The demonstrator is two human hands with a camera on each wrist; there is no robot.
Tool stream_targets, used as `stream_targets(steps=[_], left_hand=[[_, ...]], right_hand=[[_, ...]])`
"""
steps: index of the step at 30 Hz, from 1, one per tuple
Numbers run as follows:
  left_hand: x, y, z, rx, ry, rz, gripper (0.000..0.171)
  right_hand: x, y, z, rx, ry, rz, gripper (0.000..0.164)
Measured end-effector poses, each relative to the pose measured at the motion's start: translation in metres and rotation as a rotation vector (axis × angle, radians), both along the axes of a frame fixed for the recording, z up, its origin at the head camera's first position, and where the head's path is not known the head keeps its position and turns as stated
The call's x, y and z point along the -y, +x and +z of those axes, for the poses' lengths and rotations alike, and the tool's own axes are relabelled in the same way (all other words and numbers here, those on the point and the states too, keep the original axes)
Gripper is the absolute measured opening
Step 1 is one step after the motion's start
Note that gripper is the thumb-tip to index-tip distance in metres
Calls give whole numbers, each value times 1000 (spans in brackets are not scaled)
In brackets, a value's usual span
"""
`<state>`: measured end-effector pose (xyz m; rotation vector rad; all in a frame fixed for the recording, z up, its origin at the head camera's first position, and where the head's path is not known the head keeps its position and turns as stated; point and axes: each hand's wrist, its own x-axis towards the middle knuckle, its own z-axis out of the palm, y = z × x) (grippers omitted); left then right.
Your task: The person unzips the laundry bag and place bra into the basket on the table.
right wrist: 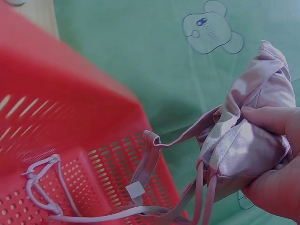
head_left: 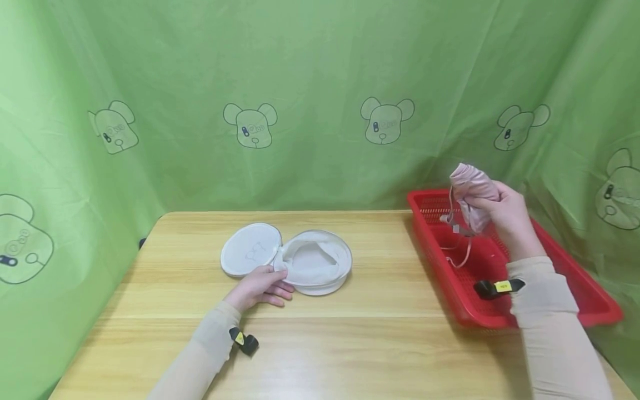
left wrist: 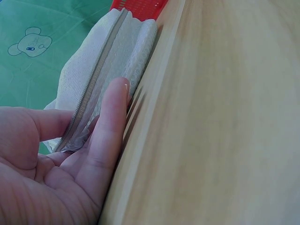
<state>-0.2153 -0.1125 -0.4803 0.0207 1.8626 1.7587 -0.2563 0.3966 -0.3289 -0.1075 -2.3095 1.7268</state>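
A white round zip pouch (head_left: 320, 280) lies on the table with its lid (head_left: 250, 250) folded open to the left. My left hand (head_left: 260, 286) pinches the pouch's near left edge, thumb on top and fingers beneath; in the left wrist view the zip (left wrist: 91, 86) runs along the rim. Over the red basket (head_left: 442, 280), my right hand (head_left: 512, 219) grips a folded pink satin bra (head_left: 475, 191). The bra's thin straps (right wrist: 201, 192) and back band dangle toward the basket, a small white tag (right wrist: 135, 189) on the band.
The red perforated basket stands at the right of the wooden table (head_left: 370, 344). Green curtains (head_left: 320, 66) with bear-head prints hang behind and at both sides. Black straps with yellow labels sit on both wrists.
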Motion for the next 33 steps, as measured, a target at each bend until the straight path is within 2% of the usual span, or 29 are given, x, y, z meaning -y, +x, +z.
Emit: stream_targets(steps=[11, 18, 25, 27, 33], left_hand=[[0, 0, 1, 2, -1, 0, 38], [0, -1, 0, 2, 4, -4, 40], [-1, -1, -1, 10, -2, 5, 38], [-1, -1, -1, 12, -2, 7, 38], [-1, 0, 0, 13, -5, 10, 37]], right_hand=[[-3, -10, -16, 98, 137, -14, 27], [-3, -17, -32, 143, 274, -19, 25], [-5, -24, -43, 171, 406, -1, 54], [-7, -25, -46, 179, 435, -2, 56], [-7, -25, -53, 213, 415, 20, 54]])
